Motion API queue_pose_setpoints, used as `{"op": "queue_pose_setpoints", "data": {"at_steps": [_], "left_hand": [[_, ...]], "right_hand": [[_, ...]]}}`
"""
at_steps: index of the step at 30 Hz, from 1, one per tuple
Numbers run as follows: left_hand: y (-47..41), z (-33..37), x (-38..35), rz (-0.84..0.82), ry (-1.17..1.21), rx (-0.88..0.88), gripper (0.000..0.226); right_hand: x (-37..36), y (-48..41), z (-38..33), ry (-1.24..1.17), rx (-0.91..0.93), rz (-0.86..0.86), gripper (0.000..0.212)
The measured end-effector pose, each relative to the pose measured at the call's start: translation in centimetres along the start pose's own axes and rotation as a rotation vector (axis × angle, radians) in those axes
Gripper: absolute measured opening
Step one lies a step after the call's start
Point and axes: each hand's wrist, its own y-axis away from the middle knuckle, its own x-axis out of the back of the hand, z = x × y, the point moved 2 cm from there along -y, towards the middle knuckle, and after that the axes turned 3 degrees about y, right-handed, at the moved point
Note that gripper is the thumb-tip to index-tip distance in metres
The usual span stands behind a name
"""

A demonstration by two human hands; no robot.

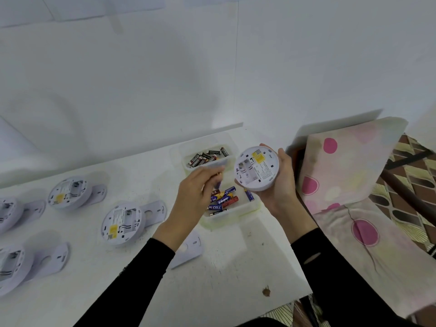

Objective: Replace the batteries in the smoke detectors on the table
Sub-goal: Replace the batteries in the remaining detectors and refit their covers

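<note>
tabletop (224, 267) and wall (141, 79) are white, left fingers (207, 175) pinching a battery (218, 183), right fingers (284, 159) gripping a detector (256, 168).

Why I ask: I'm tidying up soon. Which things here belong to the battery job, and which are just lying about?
Job: detector in the right hand; battery pinched by the left hand; near tray of blue and red batteries; far tray of black batteries; opened detectors on the table; their mounting plates.
Lying about: spotted cushion; patterned floor covering.
</note>
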Motion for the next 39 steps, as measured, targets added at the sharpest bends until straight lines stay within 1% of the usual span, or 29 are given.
{"op": "queue_pose_setpoints", "data": {"at_steps": [2,3,4,5,7,8,10,12,14,16,17,18,21,24,26,28,29,31,33,35,36,37,39], "left_hand": [[0.6,-0.9,-1.1,-0.177,0.069,0.249,0.021],[0.9,-1.1,-1.9,-0.249,0.107,0.363,0.019],[1.0,-1.1,-2.6,-0.292,0.133,0.436,0.015],[0.9,-1.0,-3.2,-0.318,0.138,0.464,0.010],[0.5,-1.0,-4.3,-0.384,0.117,0.450,0.003],[0.3,-1.0,-4.7,-0.428,0.085,0.429,0.004],[0.1,-1.2,-5.0,-0.489,0.016,0.402,0.007],[-0.1,-1.4,-4.6,-0.462,-0.012,0.389,0.010],[-0.5,-1.3,-3.6,-0.338,0.073,0.448,0.017],[-1.1,-1.3,-2.5,-0.167,0.337,0.611,0.021],[-1.4,-1.4,-2.1,-0.106,0.508,0.698,0.022],[-1.7,-1.3,-1.8,-0.074,0.667,0.767,0.029],[-2.3,-1.4,-0.5,-0.069,0.998,0.927,0.055],[-2.6,-1.4,1.2,-0.119,1.194,1.028,0.075],[-2.6,-1.4,2.5,-0.163,1.260,1.029,0.081],[-2.4,-1.6,3.6,-0.171,1.320,1.017,0.083],[-2.3,-1.8,4.1,-0.163,1.351,1.015,0.083],[-2.2,-2.1,4.9,-0.142,1.389,1.012,0.082],[-2.3,-2.5,5.4,-0.139,1.369,1.004,0.077],[-2.3,-2.9,5.7,-0.148,1.336,1.000,0.069],[-2.3,-3.1,5.8,-0.139,1.324,1.006,0.065],[-2.3,-3.2,5.9,-0.120,1.326,1.016,0.062],[-2.3,-3.6,6.0,-0.065,1.352,1.031,0.058]], "right_hand": [[0.1,0.3,-0.4,-0.030,0.006,-0.039,0.039],[0.1,0.5,-0.6,-0.023,0.011,-0.067,0.042],[0.2,0.6,-0.7,-0.013,0.010,-0.096,0.046],[0.2,0.6,-0.8,-0.010,0.006,-0.116,0.046],[0.3,0.7,-0.8,-0.014,0.001,-0.117,0.036],[0.4,0.6,-0.9,-0.015,-0.004,-0.107,0.032],[0.6,0.5,-1.0,-0.018,-0.014,-0.097,0.031],[0.9,0.3,-1.1,-0.014,-0.026,-0.094,0.034],[1.0,0.0,-1.3,0.023,-0.038,-0.102,0.033],[0.8,-0.4,-1.4,0.113,-0.048,-0.124,0.032],[0.4,-0.6,-1.4,0.166,-0.051,-0.147,0.032],[-0.1,-0.8,-1.3,0.215,-0.054,-0.175,0.032],[-2.2,-1.5,-0.9,0.410,-0.037,-0.273,0.030],[-4.8,-2.3,-0.6,0.667,-0.025,-0.360,0.028],[-6.2,-2.9,-0.5,0.821,0.002,-0.422,0.027],[-7.6,-3.2,-0.3,0.944,0.042,-0.473,0.011],[-8.3,-3.4,-0.1,0.975,0.062,-0.499,0.010],[-9.5,-3.6,0.3,0.994,0.086,-0.531,0.017],[-10.4,-4.5,1.1,1.049,0.137,-0.574,0.013],[-11.0,-5.7,2.3,1.146,0.225,-0.612,0.025],[-11.4,-6.1,2.8,1.168,0.249,-0.607,0.027],[-11.7,-6.3,3.1,1.156,0.247,-0.595,0.024],[-12.1,-6.6,3.4,1.077,0.223,-0.562,0.020]]}}
